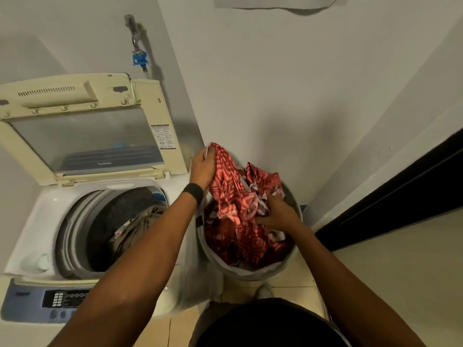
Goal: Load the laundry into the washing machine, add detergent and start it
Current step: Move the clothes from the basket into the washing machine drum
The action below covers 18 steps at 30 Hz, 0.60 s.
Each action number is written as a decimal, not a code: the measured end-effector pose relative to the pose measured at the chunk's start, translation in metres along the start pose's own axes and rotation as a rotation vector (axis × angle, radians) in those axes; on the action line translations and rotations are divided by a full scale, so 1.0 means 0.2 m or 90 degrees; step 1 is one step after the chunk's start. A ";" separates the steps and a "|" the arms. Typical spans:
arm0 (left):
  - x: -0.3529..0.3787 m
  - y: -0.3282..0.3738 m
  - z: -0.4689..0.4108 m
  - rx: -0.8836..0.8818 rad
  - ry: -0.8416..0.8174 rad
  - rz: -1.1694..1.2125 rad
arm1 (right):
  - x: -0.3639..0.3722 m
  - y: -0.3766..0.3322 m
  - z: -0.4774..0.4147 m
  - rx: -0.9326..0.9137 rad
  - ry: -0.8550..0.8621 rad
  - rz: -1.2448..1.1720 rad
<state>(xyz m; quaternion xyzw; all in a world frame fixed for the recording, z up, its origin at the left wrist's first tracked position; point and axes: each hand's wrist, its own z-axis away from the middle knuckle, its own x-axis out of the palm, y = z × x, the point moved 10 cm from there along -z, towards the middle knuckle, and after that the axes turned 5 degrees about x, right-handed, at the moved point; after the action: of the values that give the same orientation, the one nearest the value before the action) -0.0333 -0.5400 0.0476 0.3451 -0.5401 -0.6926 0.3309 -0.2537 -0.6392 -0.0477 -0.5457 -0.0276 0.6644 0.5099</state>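
Observation:
A red patterned cloth (233,194) spills out of the round laundry basket (250,270) standing to the right of the top-loading washing machine (45,216). My left hand (203,169) grips the cloth's upper end and lifts it above the basket. Down in the basket, my right hand (275,214) clutches a lower part of the same cloth. The machine's lid (85,136) stands raised, and brownish clothes (140,226) lie in the drum.
The control panel (50,299) runs along the machine's front edge. A tap with a blue fitting (139,58) sits on the wall behind. A white wall is close behind the basket, a dark door edge (400,194) to the right, tiled floor below.

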 end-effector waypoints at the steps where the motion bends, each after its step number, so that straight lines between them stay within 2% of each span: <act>1: 0.02 0.00 0.01 -0.011 0.001 0.020 | 0.03 0.00 0.00 0.000 -0.054 0.011; 3: 0.05 0.00 0.02 -0.035 0.007 0.055 | 0.06 0.02 -0.01 0.027 -0.143 0.021; 5: 0.04 0.00 0.01 -0.064 0.022 0.086 | 0.03 0.07 -0.01 0.069 -0.163 0.072; 6: 0.04 0.00 0.01 -0.076 0.029 0.094 | -0.01 0.08 0.00 0.085 -0.132 0.114; 8: 0.04 0.01 0.00 -0.088 0.037 0.087 | -0.14 0.04 0.02 0.082 0.009 0.155; 10: 0.07 0.04 0.00 -0.085 0.019 0.085 | -0.22 -0.08 0.06 0.008 0.140 0.108; 11: 0.10 0.05 0.00 -0.084 -0.001 0.085 | -0.23 -0.17 0.09 -0.054 0.169 0.077; 13: 0.16 0.06 0.02 -0.092 -0.059 0.069 | -0.18 -0.35 0.11 -0.143 0.148 0.054; 15: 0.22 0.06 0.06 -0.106 -0.139 0.059 | -0.12 -0.41 0.10 -0.119 0.115 -0.062; 18: 0.28 0.10 0.17 -0.120 -0.286 0.128 | -0.18 -0.32 0.09 0.011 0.144 -0.409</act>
<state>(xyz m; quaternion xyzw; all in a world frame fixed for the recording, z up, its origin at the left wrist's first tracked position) -0.0906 -0.5735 0.0660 0.0954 -0.5648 -0.7626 0.3005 -0.2299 -0.6241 0.0221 -0.5749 -0.1356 0.4052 0.6978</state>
